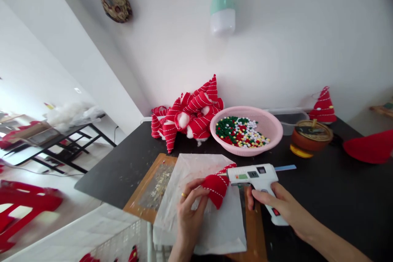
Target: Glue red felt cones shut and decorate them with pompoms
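Note:
My left hand [193, 208], a ring on one finger, pinches the edge of a red fabric cone [217, 187] with white dashed stripes. The cone lies tilted over a white paper sheet [202, 229]. In my right hand [279, 202] is a white hot glue gun [253, 175], gripped by its handle with fingers at the trigger. Its nozzle meets the cone's upper side; whether the tip touches the fabric I cannot tell. A blue glue stick [285, 168] pokes out of the gun's back. Under the paper is a wooden-framed board [147, 208] with dried bits on it.
Behind the paper stands a pink basket [278, 125] of coloured pompoms [241, 132]. Stuffed red striped cones [190, 116] are heaped at its left. To the right are an amber jar [310, 138], a decorated cone [323, 106] and a red piece [370, 147]. A white wall backs the black table [107, 176].

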The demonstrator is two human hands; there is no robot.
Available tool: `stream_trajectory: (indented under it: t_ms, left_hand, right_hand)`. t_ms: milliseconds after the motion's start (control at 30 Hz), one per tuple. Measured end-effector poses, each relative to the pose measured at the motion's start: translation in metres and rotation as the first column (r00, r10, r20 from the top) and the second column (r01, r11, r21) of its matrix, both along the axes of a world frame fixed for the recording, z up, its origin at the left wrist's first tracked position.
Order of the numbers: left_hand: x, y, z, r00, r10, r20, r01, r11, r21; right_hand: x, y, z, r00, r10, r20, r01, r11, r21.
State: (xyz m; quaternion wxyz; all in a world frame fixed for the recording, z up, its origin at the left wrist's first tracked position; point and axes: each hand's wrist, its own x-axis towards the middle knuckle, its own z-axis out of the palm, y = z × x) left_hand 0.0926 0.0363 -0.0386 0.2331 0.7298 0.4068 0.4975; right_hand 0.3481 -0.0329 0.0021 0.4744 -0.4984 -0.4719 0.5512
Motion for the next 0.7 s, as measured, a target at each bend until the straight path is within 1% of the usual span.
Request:
stream_trajectory:
  t_ms: [133, 300, 467, 700]
  left_hand:
    - [0.000, 0.001, 0.002, 1.000, -0.003, 0.004, 0.003, 1.000, 0.018]
    - [0.000, 0.000, 0.002, 1.000, -0.008, -0.016, 0.009, 0.999, 0.030]
    - [-0.001, -0.001, 0.001, 1.000, -0.004, -0.022, 0.005, 1.000, 0.023]
    - [-0.002, 0.000, 0.001, 0.999, -0.021, -0.033, 0.023, 0.998, 0.056]
  right_hand:
    - [-0.004, -0.001, -0.003, 0.997, 0.065, 0.038, -0.065, 0.998, 0.005]
    - [-0.009, 0.000, -0.002, 0.990, 0.096, 0.103, -0.100, 0.994, 0.039]
    - [-0.010, 0.000, 0.000, 0.987, 0.117, 0.110, -0.121, 0.992, 0.038]
    - [-0.014, 0.001, -0.010, 0.991, 0.117, 0.060, -0.117, 0.993, -0.010]
